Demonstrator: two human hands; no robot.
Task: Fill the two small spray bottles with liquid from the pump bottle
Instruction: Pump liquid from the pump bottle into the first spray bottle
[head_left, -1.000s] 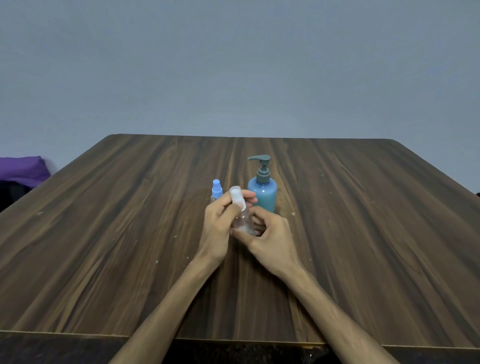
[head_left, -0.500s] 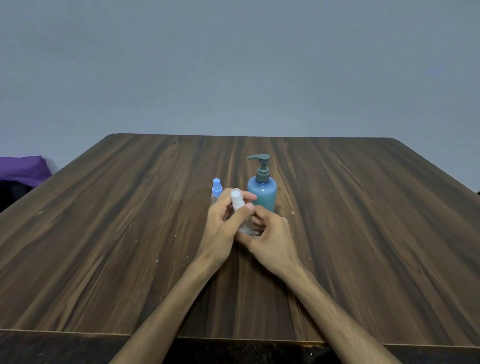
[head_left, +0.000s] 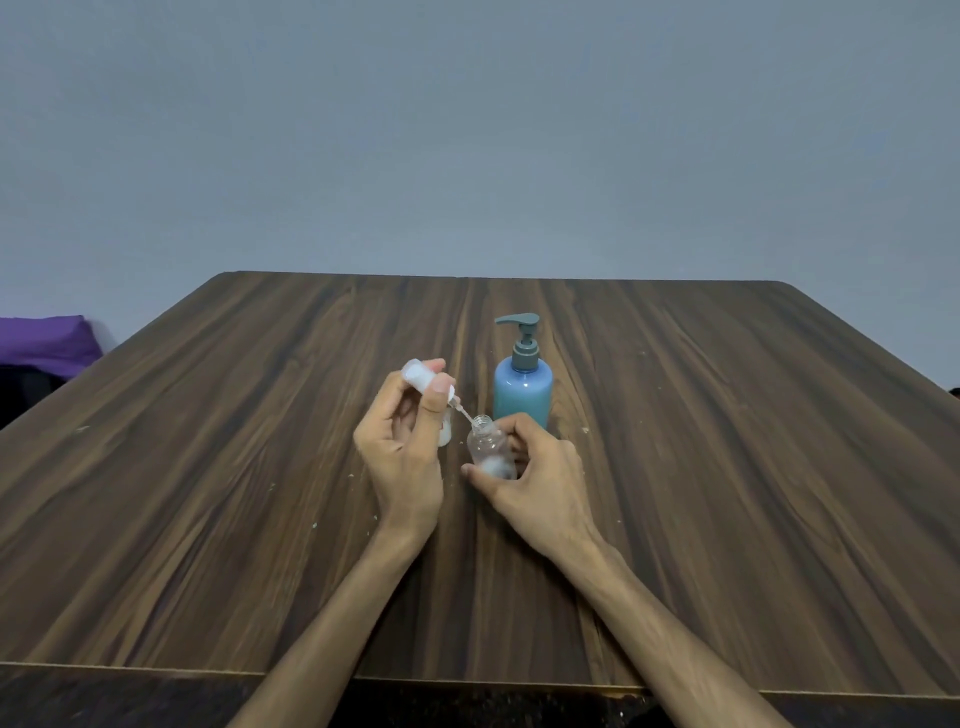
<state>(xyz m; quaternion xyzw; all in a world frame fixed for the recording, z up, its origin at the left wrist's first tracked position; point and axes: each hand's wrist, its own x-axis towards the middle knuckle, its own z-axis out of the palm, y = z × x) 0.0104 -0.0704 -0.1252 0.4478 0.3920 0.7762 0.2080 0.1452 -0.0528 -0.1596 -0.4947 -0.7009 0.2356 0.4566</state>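
Far left there's a purple cloth (head_left: 44, 343) off the edge of the wooden table (head_left: 208, 493), not part of this. Then the left hand (head_left: 402, 447) pinches the white spray cap (head_left: 423, 378) between thumb and fingertips, with its dip tube (head_left: 464, 413) angled down, tip right at the bottle's mouth. Something whitish peeks out behind that hand, probably the other small bottle, but I can't tell for sure. Next, the right hand (head_left: 535, 470) is wrapped around the clear spray bottle (head_left: 488, 449), neck open, looks basically empty. Just behind it the blue pump bottle (head_left: 522, 387) stands upright, nozzle pointing left.

My take: pull the tube straight out along the neck so it doesn't flick drips, park the cap somewhere it won't roll, then bring the open mouth right under the nozzle. Keep the small bottle upright and pump slowly, that neck is narrow.
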